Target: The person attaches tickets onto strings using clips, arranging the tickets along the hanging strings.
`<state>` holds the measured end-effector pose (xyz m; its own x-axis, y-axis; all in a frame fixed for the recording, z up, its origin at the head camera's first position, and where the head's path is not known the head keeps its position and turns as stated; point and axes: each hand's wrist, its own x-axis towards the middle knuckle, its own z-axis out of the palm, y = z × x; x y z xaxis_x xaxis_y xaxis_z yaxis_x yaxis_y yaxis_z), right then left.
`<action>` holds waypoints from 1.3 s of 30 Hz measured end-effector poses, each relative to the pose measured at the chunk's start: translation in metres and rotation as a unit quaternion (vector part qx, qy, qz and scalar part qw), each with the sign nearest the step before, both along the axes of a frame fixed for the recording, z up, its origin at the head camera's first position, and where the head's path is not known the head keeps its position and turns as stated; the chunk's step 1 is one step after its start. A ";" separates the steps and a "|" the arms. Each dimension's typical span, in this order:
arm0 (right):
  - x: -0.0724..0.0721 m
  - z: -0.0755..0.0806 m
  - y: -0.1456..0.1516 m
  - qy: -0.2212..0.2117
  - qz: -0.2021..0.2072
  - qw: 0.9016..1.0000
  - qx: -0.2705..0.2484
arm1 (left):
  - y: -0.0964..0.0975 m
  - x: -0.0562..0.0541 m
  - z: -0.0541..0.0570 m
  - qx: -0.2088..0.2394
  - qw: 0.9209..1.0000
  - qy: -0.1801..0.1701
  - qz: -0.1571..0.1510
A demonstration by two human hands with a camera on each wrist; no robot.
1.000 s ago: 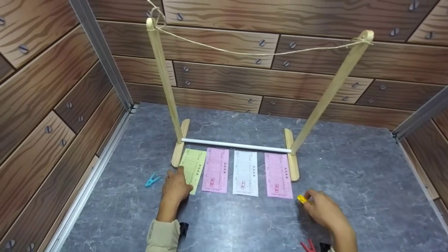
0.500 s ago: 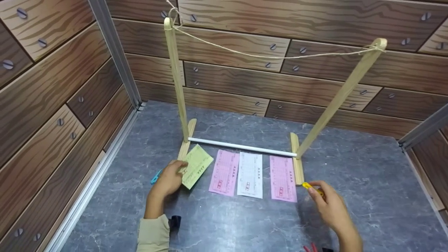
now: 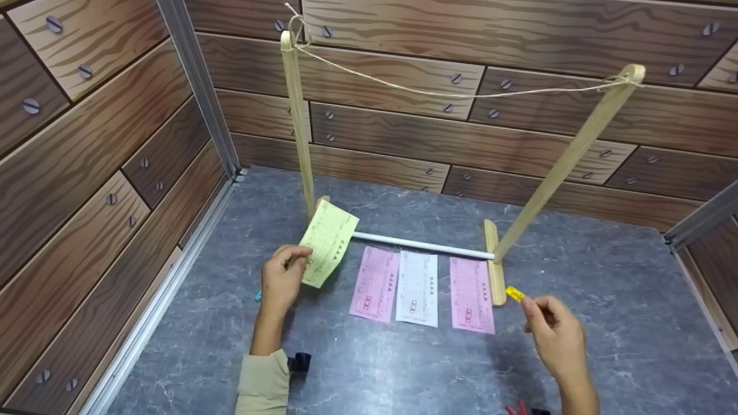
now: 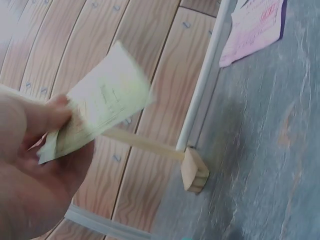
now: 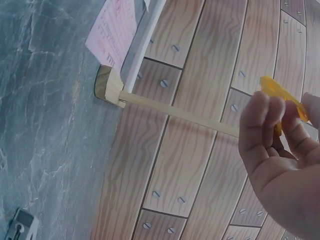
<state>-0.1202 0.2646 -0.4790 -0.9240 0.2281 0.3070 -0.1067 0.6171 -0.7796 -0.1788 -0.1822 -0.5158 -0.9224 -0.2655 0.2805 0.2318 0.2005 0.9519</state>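
Note:
My left hand (image 3: 282,276) pinches a yellow-green printed paper slip (image 3: 330,239) by its lower left edge, raised and tilted in front of the rack's left foot. In the left wrist view the slip (image 4: 107,97) bends slightly between thumb and fingers. My right hand (image 3: 556,331) holds a yellow clothespin (image 3: 514,294) between thumb and fingers, to the right of the rack's right foot. The right wrist view shows the yellow clothespin (image 5: 282,95) partly hidden by the fingers. A string (image 3: 403,86) hangs slack between the two wooden posts of the rack.
Two pink slips, one left (image 3: 375,285) and one right (image 3: 473,295), lie flat with a white slip (image 3: 417,288) between them. A white rod (image 3: 424,246) joins the rack's feet. A blue clothespin (image 3: 258,296) and a red one (image 3: 517,410) are partly visible on the table.
My left hand has picked the yellow-green slip up off the table and lifted it toward the left post. The right hand has moved slightly up, still holding the yellow clothespin.

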 end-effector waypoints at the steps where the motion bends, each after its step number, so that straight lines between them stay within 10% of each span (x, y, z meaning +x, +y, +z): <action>1: 0.000 0.000 0.000 0.002 -0.001 1.000 -0.006 | 0.001 -0.001 0.001 0.009 1.000 0.012 0.013; 14: 0.000 0.021 -0.003 0.079 0.054 0.990 -0.107 | 0.005 0.003 0.028 -0.013 0.990 0.142 -0.019; 24: -0.013 0.055 -0.007 0.121 0.111 0.985 -0.046 | 0.017 -0.021 0.095 -0.050 0.951 0.300 -0.055; 32: -0.027 0.073 -0.023 0.191 0.238 0.950 -0.061 | 0.024 -0.037 0.143 0.008 0.912 0.411 -0.010; 39: -0.034 0.092 -0.042 0.249 0.300 0.919 -0.058 | 0.027 -0.059 0.160 0.045 0.916 0.399 -0.010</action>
<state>-0.1539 0.2226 -0.3866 -0.6451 -0.2193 0.7320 -0.7625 0.2468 -0.5980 -0.2379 -0.1549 -0.3562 -0.4371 -0.3065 0.8456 0.8640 0.1181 0.4895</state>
